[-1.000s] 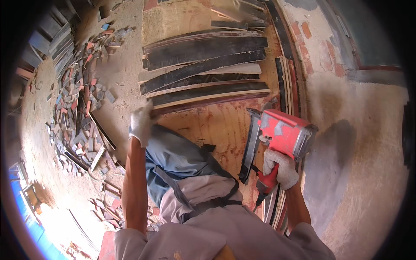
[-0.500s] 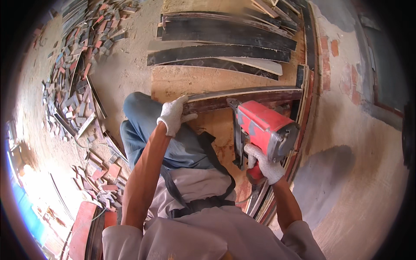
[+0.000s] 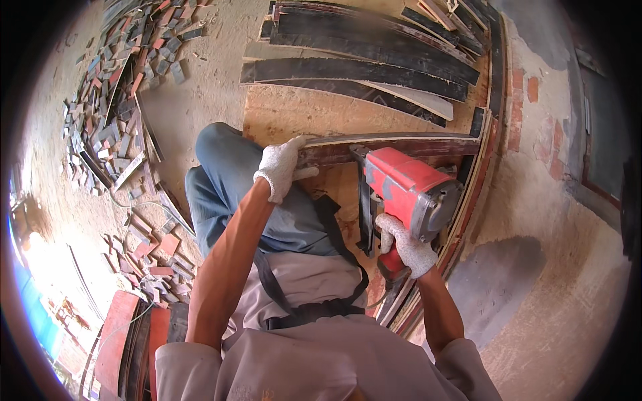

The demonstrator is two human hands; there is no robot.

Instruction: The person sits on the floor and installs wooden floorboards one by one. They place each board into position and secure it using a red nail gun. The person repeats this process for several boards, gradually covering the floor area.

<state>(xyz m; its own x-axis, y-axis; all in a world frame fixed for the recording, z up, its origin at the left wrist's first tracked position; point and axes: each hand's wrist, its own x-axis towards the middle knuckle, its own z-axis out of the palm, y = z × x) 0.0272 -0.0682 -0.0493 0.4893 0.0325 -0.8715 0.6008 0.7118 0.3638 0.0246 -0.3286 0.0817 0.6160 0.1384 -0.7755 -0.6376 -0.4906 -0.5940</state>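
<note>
My left hand (image 3: 279, 167), in a white knit glove, is closed around the left end of a dark reddish-brown wooden strip (image 3: 328, 155). A paler strip edge runs along the strip's far side. In my gloved right hand (image 3: 408, 246) is the handle of a red nail gun (image 3: 401, 177) with a scuffed body and a dark grey end cap. The gun's nose meets the near side of the strip around its middle, and its black magazine (image 3: 366, 214) extends toward me. Whether the nose presses firmly on the wood I cannot tell.
Long black-faced boards (image 3: 361, 69) lie on a plywood sheet (image 3: 287, 110) beyond the strip. More strips (image 3: 468, 194) run along the right, beside a patchy plaster wall (image 3: 535, 200). Small wood offcuts (image 3: 120, 140) are heaped at left. A thin hose (image 3: 130, 204) crosses there.
The view has shifted slightly, so the boards and wall appear farther right. Both hands keep their hold on the strip and the nail gun, whose nose stays against the strip.
</note>
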